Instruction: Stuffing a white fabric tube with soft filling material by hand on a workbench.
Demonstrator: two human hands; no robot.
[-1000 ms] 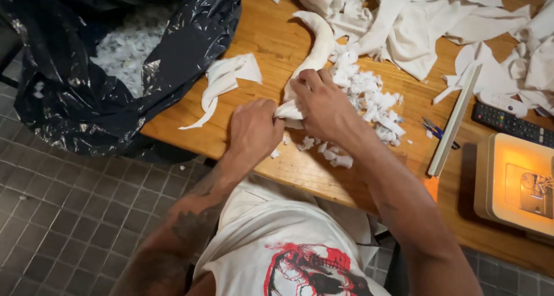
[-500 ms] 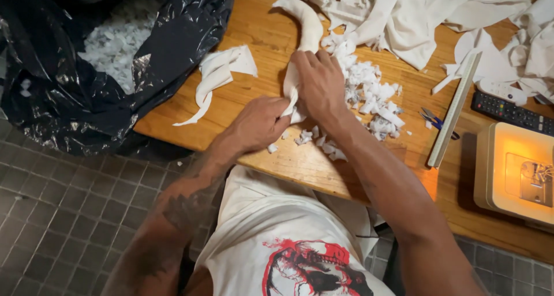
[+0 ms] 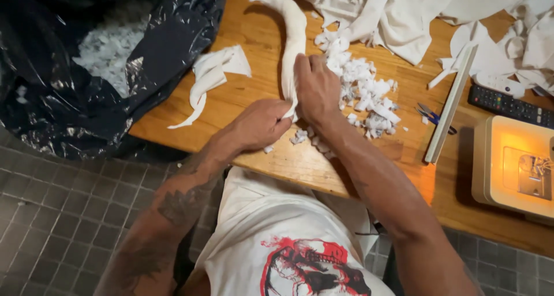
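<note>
While gripped, cloth roll (image 3: 294,36) lengthwise away.

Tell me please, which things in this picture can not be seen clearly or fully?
- Head view: the near end of the white cloth roll is hidden under the right hand and left hand.
- The small blue tool lies partly under the long white strip; its kind is unclear.
- The remote control is cut off by the right edge.
- The black bag hides most of its white scraps.
</note>
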